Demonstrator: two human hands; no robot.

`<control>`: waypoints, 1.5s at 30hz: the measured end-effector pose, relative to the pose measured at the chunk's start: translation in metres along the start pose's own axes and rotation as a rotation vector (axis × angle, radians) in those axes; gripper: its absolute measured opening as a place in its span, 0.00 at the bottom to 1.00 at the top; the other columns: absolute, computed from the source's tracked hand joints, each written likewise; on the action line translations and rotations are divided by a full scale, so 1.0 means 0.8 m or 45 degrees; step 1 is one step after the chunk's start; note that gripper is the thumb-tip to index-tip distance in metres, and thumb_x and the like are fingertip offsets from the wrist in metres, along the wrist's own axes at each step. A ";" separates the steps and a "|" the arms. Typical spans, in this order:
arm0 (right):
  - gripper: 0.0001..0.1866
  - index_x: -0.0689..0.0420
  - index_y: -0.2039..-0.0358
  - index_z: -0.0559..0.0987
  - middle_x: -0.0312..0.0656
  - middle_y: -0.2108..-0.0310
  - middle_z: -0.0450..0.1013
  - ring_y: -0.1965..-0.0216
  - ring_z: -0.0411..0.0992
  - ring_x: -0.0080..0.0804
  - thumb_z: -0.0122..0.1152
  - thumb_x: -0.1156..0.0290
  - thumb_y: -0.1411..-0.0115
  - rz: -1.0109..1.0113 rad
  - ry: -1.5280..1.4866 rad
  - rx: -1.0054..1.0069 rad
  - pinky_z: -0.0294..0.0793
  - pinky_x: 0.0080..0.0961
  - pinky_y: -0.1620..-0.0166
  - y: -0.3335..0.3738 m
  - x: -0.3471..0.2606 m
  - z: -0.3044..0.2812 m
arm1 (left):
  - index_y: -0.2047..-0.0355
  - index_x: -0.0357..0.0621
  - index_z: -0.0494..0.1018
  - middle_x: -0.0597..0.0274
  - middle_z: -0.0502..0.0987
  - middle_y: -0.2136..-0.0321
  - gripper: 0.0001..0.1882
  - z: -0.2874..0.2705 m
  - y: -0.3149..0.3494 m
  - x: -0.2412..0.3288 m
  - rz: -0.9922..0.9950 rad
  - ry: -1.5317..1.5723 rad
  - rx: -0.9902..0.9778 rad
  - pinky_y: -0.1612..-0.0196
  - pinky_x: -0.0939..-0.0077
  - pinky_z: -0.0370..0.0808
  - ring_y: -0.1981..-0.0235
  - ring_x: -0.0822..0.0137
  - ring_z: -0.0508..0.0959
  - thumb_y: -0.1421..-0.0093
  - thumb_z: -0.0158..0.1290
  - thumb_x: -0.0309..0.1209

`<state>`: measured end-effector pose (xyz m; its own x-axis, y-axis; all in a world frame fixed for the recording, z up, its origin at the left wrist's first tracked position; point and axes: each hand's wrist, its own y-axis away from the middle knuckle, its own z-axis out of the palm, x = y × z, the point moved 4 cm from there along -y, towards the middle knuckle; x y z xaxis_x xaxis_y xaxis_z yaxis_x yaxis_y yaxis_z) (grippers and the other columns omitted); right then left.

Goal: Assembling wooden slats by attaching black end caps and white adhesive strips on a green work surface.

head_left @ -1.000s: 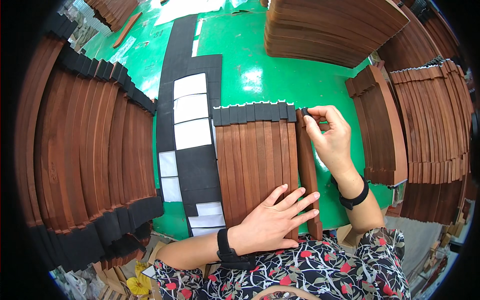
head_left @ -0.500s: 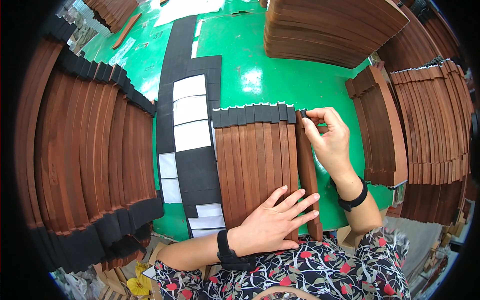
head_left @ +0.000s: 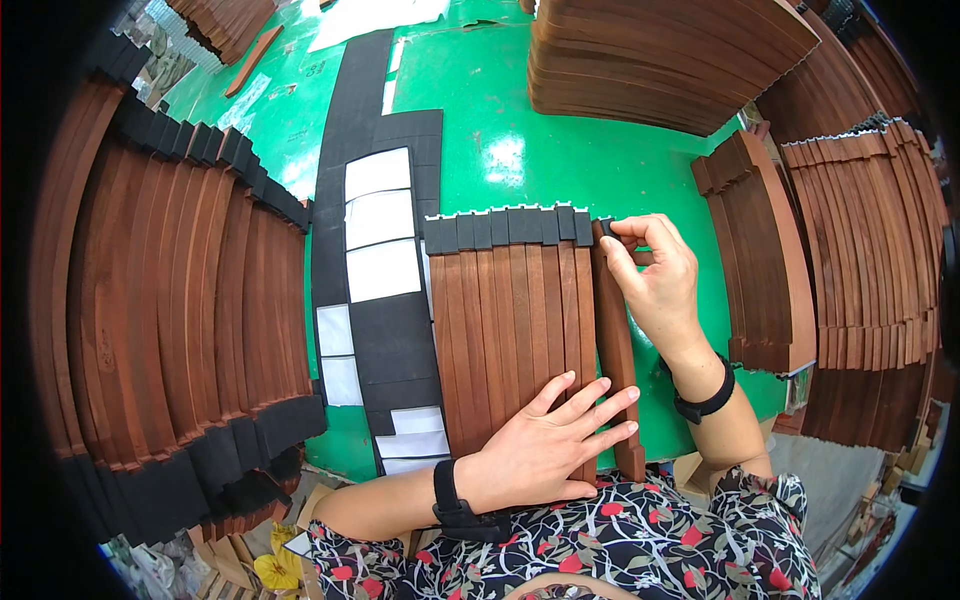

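Observation:
A row of brown wooden slats [head_left: 512,330] lies side by side in front of me, each with a black foam pad [head_left: 508,229] at its far end. My left hand [head_left: 545,445] rests flat on the near ends of the slats, fingers spread towards a single slat [head_left: 615,350] lying just right of the row. At that slat's far end, my right hand [head_left: 655,275] pinches a small black foam piece [head_left: 604,227] between thumb and forefinger. The fingertips partly hide this piece.
Black foam sheets with white paper-like pieces [head_left: 380,217] lie left of the row on the green tabletop [head_left: 480,90]. Tall stacks of slats stand at the left [head_left: 180,310], the back right [head_left: 660,70] and the right [head_left: 755,260].

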<state>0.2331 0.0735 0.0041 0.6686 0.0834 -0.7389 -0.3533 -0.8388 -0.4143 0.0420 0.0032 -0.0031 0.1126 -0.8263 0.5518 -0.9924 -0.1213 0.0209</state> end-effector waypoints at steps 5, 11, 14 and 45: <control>0.08 0.63 0.64 0.79 0.44 0.67 0.75 0.73 0.77 0.32 0.69 0.78 0.43 0.012 0.015 -0.013 0.79 0.27 0.68 0.001 0.001 0.006 | 0.32 0.61 0.64 0.62 0.52 0.26 0.45 0.000 0.001 -0.002 -0.008 0.017 -0.005 0.29 0.48 0.51 0.29 0.58 0.57 0.47 0.62 0.60; 0.14 0.63 0.59 0.77 0.44 0.66 0.74 0.69 0.78 0.33 0.71 0.78 0.44 -0.047 0.120 -0.118 0.80 0.27 0.65 0.004 -0.006 0.001 | 0.32 0.60 0.65 0.62 0.53 0.27 0.44 0.000 0.002 -0.001 0.001 0.022 0.019 0.29 0.48 0.51 0.30 0.57 0.58 0.47 0.62 0.59; 0.16 0.63 0.57 0.76 0.44 0.64 0.74 0.67 0.78 0.33 0.70 0.78 0.45 -0.019 0.083 -0.107 0.80 0.27 0.64 0.009 0.000 0.000 | 0.32 0.60 0.65 0.63 0.53 0.27 0.44 0.000 0.000 0.000 0.000 0.022 0.006 0.29 0.48 0.50 0.30 0.57 0.58 0.46 0.62 0.59; 0.14 0.63 0.61 0.76 0.47 0.64 0.73 0.68 0.77 0.40 0.69 0.82 0.48 -0.095 0.184 -0.007 0.79 0.32 0.67 0.007 -0.005 0.017 | 0.31 0.56 0.63 0.60 0.51 0.26 0.46 0.000 0.001 -0.002 -0.020 0.032 -0.015 0.28 0.48 0.49 0.29 0.56 0.57 0.46 0.62 0.58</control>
<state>0.2196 0.0753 -0.0024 0.7802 0.0677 -0.6219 -0.2959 -0.8359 -0.4623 0.0407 0.0042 -0.0036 0.1271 -0.8104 0.5719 -0.9910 -0.1275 0.0395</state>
